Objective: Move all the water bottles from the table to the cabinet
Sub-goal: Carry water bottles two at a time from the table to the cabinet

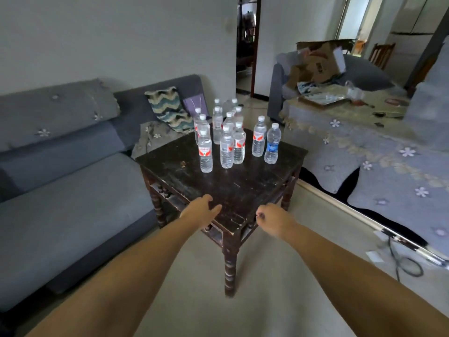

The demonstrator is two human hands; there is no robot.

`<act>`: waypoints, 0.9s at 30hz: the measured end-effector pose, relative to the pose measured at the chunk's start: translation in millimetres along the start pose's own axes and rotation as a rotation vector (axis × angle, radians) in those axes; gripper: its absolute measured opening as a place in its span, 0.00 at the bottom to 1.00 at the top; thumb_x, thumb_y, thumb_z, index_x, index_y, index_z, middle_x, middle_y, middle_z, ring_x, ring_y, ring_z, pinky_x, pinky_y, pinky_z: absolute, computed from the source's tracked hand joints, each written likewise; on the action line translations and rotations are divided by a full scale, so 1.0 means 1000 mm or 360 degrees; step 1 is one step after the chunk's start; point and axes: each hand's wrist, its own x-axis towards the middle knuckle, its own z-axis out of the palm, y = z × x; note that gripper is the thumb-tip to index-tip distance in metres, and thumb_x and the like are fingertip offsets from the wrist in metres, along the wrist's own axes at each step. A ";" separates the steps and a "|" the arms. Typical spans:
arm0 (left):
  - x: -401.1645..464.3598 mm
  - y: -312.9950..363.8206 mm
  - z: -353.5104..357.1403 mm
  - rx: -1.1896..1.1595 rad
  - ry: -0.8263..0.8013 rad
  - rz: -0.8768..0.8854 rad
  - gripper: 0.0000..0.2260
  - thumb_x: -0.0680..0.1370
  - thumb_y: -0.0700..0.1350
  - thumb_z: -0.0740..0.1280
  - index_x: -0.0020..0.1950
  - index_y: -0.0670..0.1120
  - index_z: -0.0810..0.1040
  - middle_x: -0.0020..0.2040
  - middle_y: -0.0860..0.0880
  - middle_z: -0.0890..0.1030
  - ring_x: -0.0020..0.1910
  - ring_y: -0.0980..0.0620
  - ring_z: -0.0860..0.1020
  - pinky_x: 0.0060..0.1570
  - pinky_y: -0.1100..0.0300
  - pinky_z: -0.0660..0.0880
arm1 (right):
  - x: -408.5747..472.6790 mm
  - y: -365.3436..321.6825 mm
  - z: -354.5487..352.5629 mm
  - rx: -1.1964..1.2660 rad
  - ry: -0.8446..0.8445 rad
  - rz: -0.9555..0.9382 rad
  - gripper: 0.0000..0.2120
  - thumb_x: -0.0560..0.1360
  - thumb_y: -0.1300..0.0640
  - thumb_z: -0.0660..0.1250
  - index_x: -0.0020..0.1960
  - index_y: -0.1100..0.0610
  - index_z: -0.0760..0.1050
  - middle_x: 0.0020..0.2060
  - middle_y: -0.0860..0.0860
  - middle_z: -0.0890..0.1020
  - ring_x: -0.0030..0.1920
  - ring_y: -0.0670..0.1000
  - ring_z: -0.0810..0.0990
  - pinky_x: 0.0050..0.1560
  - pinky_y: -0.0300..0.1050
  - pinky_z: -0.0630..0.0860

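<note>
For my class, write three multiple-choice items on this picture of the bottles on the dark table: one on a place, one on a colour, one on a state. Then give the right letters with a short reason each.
1. Where does the blue-labelled bottle stand among the bottles?
A. at the right end of the group
B. in the middle of the group
C. at the left end of the group

2. What colour are the bottle caps?
A. red
B. white
C. green

3. What are the two hands doing?
A. each holds a bottle
B. both are empty, above the near corner of the table
C. one rests on the sofa

Key: 1 A, no bottle stands to its right and a red-labelled bottle is its left neighbour. 2 B, every cap in view is white. 3 B, the left hand is spread and the right hand loosely curled, both short of the bottles.
</note>
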 end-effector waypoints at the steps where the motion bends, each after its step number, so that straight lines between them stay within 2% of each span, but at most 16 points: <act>1: 0.016 -0.001 -0.002 -0.0017 -0.0004 -0.0008 0.24 0.79 0.58 0.61 0.70 0.46 0.68 0.66 0.43 0.75 0.62 0.42 0.76 0.62 0.50 0.74 | 0.016 -0.001 -0.002 0.0005 -0.0019 0.0000 0.15 0.80 0.52 0.57 0.61 0.57 0.75 0.60 0.56 0.75 0.60 0.57 0.76 0.59 0.49 0.72; 6: 0.104 -0.004 -0.002 -0.0044 -0.0036 -0.0009 0.25 0.78 0.59 0.60 0.71 0.47 0.68 0.66 0.44 0.75 0.63 0.43 0.76 0.63 0.49 0.74 | 0.114 0.001 -0.013 -0.0003 -0.0084 -0.0089 0.16 0.79 0.51 0.59 0.63 0.56 0.74 0.59 0.55 0.76 0.59 0.55 0.76 0.60 0.48 0.73; 12: 0.203 -0.008 -0.014 -0.0138 -0.0001 -0.0158 0.26 0.78 0.59 0.61 0.72 0.47 0.67 0.67 0.44 0.75 0.64 0.44 0.76 0.64 0.50 0.73 | 0.234 0.000 -0.042 0.0026 -0.0082 -0.0193 0.16 0.80 0.50 0.60 0.64 0.56 0.74 0.59 0.55 0.76 0.59 0.55 0.77 0.62 0.48 0.74; 15: 0.246 -0.014 -0.021 -0.0170 0.0037 -0.0226 0.24 0.78 0.57 0.62 0.71 0.47 0.68 0.66 0.44 0.76 0.63 0.43 0.76 0.62 0.51 0.73 | 0.288 0.000 -0.052 0.0039 -0.0090 -0.0202 0.16 0.79 0.50 0.60 0.62 0.56 0.75 0.56 0.54 0.78 0.57 0.54 0.78 0.57 0.45 0.73; 18: 0.278 -0.023 -0.020 -0.0242 0.0037 -0.0279 0.23 0.78 0.57 0.63 0.70 0.47 0.69 0.65 0.43 0.77 0.61 0.43 0.77 0.60 0.52 0.74 | 0.328 -0.002 -0.050 0.0140 -0.0093 -0.0174 0.14 0.79 0.52 0.61 0.59 0.57 0.76 0.54 0.54 0.80 0.55 0.54 0.79 0.54 0.47 0.74; 22: 0.315 -0.042 -0.011 -0.0280 -0.0051 -0.0342 0.24 0.77 0.57 0.64 0.69 0.46 0.68 0.63 0.43 0.77 0.60 0.43 0.77 0.60 0.52 0.74 | 0.364 -0.010 -0.026 0.0367 -0.0115 -0.0019 0.18 0.78 0.53 0.63 0.67 0.55 0.70 0.62 0.53 0.77 0.62 0.53 0.77 0.62 0.48 0.73; 27: 0.364 -0.066 -0.003 -0.0553 -0.0054 -0.0364 0.32 0.72 0.54 0.72 0.71 0.44 0.64 0.66 0.43 0.75 0.63 0.44 0.76 0.62 0.53 0.72 | 0.408 -0.024 -0.002 0.0909 0.0184 0.0233 0.30 0.74 0.56 0.71 0.73 0.54 0.63 0.69 0.52 0.72 0.71 0.54 0.70 0.71 0.53 0.68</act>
